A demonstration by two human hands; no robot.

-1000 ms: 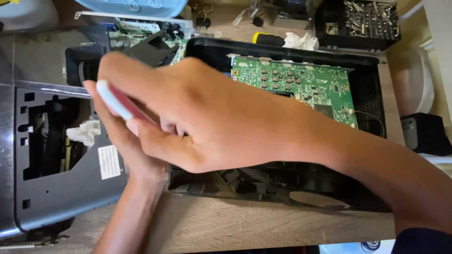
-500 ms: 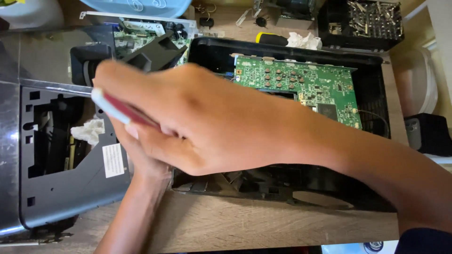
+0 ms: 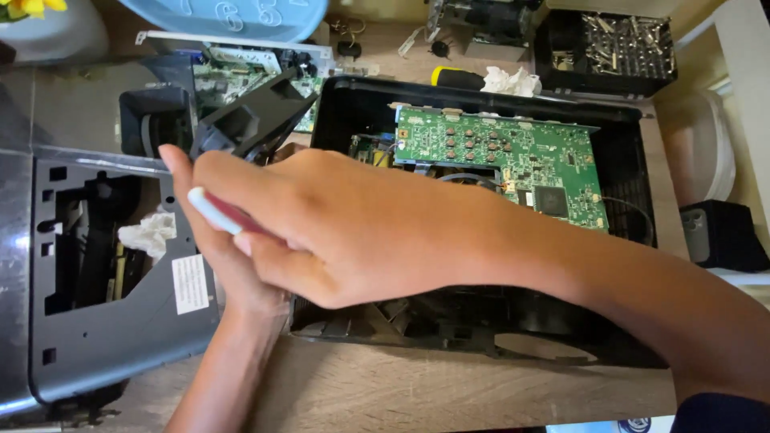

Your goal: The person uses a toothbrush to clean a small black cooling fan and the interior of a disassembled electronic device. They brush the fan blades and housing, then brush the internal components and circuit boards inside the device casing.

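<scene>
Head view: the right hand (image 3: 353,228) is clenched around a red-and-white tool handle (image 3: 215,213), crossing over the left hand (image 3: 241,273) — whose grip I cannot tell. Both hover at the left edge of the open black casing (image 3: 618,152) holding a green circuit board (image 3: 513,156); a grey cover (image 3: 112,321) lies left on the bench (image 3: 401,393).

This is an electronics repair bench, most likely a small workshop or a hobbyist's corner. A wooden desk (image 3: 417,393) is crowded with opened equipment: a black plastic housing (image 3: 626,144) with a green circuit board (image 3: 513,156) laid bare inside, a detached grey cover panel (image 3: 112,329) beside it, and a second circuit board (image 3: 233,76) further back. A black tray of loose screws (image 3: 609,40) and a yellow-handled screwdriver (image 3: 457,77) sit at the far edge.
</scene>
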